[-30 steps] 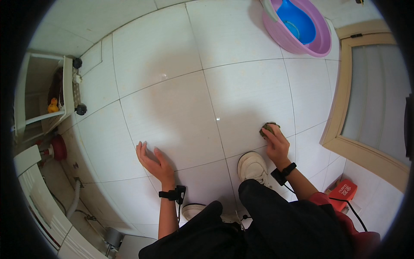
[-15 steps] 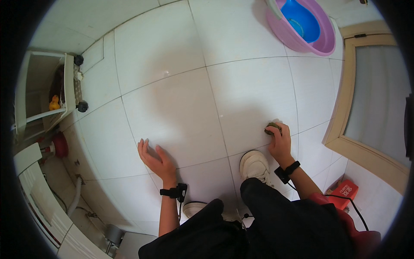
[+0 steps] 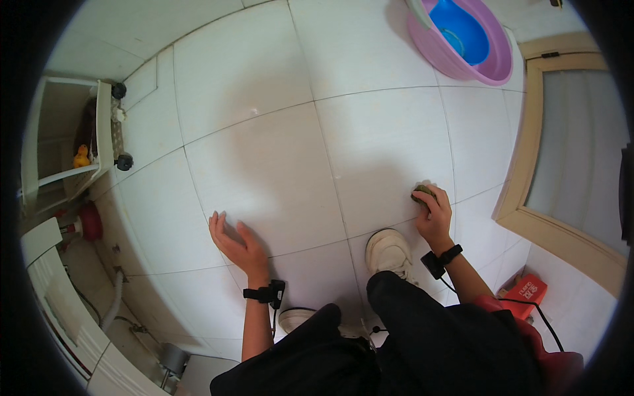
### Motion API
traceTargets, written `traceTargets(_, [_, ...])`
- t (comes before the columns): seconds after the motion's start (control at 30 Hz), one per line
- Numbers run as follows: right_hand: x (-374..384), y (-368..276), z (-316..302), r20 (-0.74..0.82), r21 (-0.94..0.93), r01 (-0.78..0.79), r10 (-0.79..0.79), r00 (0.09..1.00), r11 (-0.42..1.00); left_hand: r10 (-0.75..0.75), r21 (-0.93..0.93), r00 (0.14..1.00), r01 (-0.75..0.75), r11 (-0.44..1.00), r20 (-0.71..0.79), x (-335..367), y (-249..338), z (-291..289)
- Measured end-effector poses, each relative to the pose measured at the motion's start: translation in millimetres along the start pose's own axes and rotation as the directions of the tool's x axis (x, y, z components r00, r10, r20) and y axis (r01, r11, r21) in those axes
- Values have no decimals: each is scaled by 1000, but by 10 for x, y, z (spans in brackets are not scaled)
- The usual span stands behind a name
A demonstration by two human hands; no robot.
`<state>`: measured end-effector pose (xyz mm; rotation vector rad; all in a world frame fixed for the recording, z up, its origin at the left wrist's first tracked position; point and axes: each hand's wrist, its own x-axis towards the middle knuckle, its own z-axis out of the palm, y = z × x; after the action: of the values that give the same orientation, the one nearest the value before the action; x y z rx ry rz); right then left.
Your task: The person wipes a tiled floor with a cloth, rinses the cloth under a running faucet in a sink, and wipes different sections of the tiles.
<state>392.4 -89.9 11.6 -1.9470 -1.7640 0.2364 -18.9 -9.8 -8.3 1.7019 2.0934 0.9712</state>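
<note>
from here i see the right hand (image 3: 434, 214) gripping a green pad (image 3: 421, 194) at one o'clock from the right shoe (image 3: 386, 252), and the left hand (image 3: 240, 249), loose and half curled, at nine o'clock.

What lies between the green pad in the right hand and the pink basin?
In the head view, white floor tiles with dark joint lines lie between the green pad and the pink basin.

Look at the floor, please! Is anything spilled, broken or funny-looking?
Nothing clearly stands out. The blue scoop sits inside the pink basin, and the right hand holds a dark green pad. A small bright spot on the floor looks shiny, perhaps just reflected light.
</note>
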Motion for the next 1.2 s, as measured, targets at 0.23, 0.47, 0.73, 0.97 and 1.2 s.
traceTargets(0.23, [-129,264,-74,-81,132,-334,346,935,933,-8,-1,1000,8,1000,8,7,-40,-16])
traceTargets(0.47, [-186,804,-216,-343,46,-501,485,805,864,-10,9,1000,10,1000,16,9,-34,-28])
traceTargets(0.73, [97,670,-259,-306,53,-468,461,833,882,-11,4,1000,11,1000,10,12,0,7])
traceTargets(0.97, [-48,582,-264,-107,28,-336,337,935,941,-11,21,1000,11,1000,-5,30,34,-8])
traceTargets(1.2, [-199,142,-155,34,50,-297,296,955,954,-16,5,1000,16,1000,-10,15,19,-8])
